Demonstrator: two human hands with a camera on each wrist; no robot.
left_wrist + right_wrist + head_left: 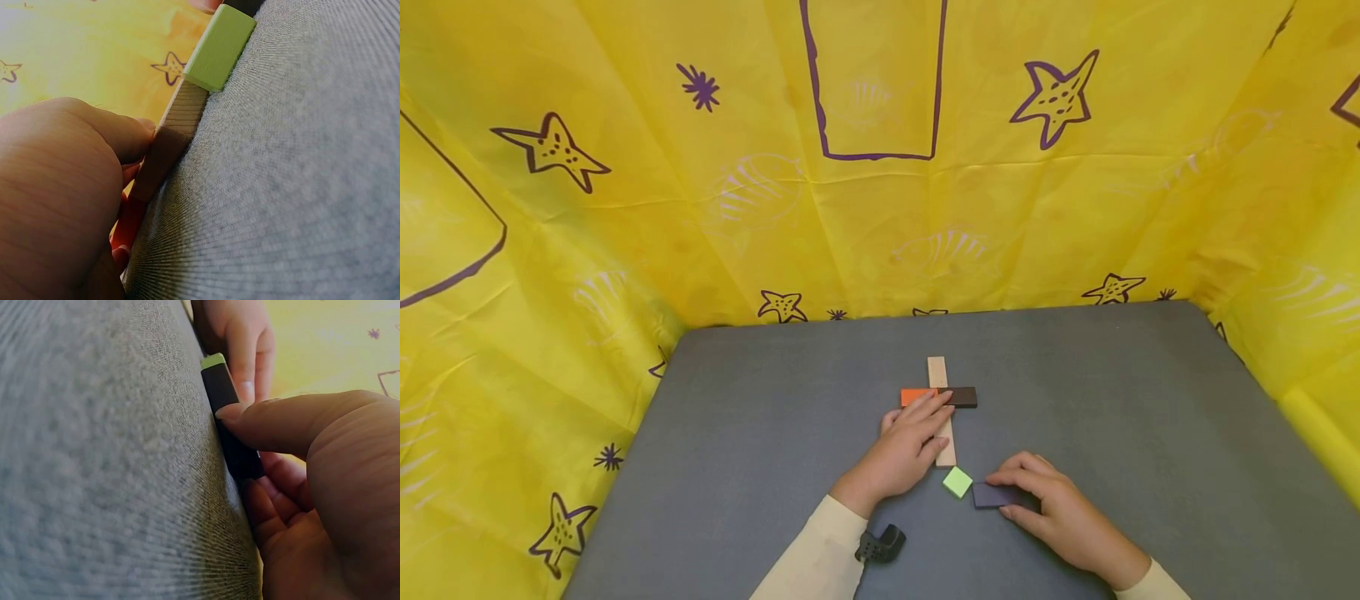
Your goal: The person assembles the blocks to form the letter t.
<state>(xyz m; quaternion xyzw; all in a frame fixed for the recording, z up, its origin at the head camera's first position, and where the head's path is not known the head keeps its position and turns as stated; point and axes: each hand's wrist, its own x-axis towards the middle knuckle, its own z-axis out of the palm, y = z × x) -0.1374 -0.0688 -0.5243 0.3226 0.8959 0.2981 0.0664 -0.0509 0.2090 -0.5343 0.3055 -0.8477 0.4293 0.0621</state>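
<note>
My right hand (1063, 512) pinches a flat dark purple block (988, 496) between thumb and fingers, low on the table. In the right wrist view, the thumb lies along one long side of this block (220, 386). One end of it meets a lime green block (957, 482), which sits turned like a diamond. My left hand (901, 454) rests with extended fingers over a cross of flat blocks. That cross has an orange block (913, 397), a dark brown block (964, 397), a pale wooden block (937, 371) at the far end and another wooden block (947, 454) nearer, partly covered by the hand.
A grey cloth-covered table (760, 417) lies beneath everything. Yellow fabric (865, 208) with starfish and fish drawings surrounds it at the back and sides. A black band (882, 544) is worn at the left wrist.
</note>
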